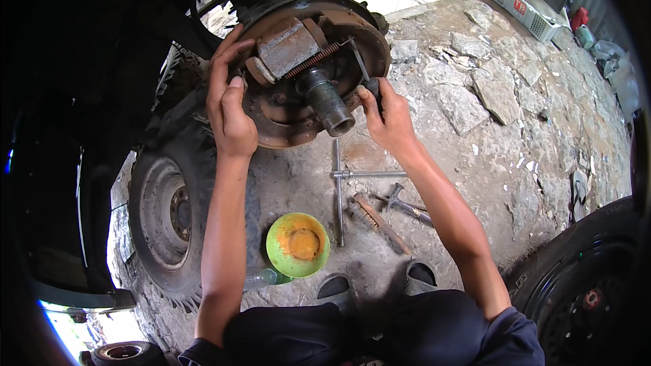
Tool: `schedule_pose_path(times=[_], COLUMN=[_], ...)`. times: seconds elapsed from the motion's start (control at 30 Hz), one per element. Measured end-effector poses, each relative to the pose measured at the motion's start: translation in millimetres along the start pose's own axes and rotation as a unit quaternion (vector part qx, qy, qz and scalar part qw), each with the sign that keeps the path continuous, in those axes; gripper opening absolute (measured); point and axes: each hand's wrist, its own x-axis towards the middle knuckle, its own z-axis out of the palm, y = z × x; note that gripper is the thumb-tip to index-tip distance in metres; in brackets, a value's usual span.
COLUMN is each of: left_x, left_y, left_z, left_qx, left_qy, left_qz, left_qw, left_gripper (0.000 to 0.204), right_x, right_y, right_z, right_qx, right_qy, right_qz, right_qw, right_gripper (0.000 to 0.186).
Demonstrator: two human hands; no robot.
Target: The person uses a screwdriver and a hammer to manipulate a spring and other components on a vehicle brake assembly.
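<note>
Between the person's two hands sits a rusty brake assembly (288, 46), a coil spring (312, 61) stretched across it above a protruding metal tube (327, 103). At its lower right, the right hand (390, 120) grips a screwdriver (370, 85), tip near the spring's right end. The left hand (232, 113) lies along its left edge; whether it grips, I cannot tell.

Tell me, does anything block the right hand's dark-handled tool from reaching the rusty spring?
Nothing visible does. The dark-handled tool in the right hand has its tip near the upper end of the rusty spring; the metal tube sits to the lower left.
</note>
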Motion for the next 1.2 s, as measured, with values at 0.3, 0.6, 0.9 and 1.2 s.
schedule_pose_path(times=[0.3, 0.6, 0.9, 1.2], left_x=[-1.3, -1.8, -1.4, -2.8], left_y=[8.8, 9.8, 5.5, 6.6], left_z=[0.9, 5.0, 4.9, 3.5], left_qx=[0.074, 0.099, 0.095, 0.103], left_qy=[-0.022, 0.015, -0.001, 0.003], left_qz=[0.012, 0.046, 0.05, 0.048], left_qw=[0.997, 0.994, 0.994, 0.994], left_gripper=[0.047, 0.029, 0.034, 0.036], right_x=[-6.1, -12.4, 8.5, 4.5], right_y=[-23.5, -42.9, 17.7, 6.2], right_z=[-11.9, -22.5, 9.6, 28.9], right_qx=[-0.042, -0.059, -0.041, 0.03], right_qy=[-0.024, -0.044, 0.0, 0.011], right_qz=[0.054, 0.082, -0.026, -0.012], right_qw=[0.997, 0.994, 0.999, 0.999], right_gripper=[0.028, 0.03, 0.027, 0.024])
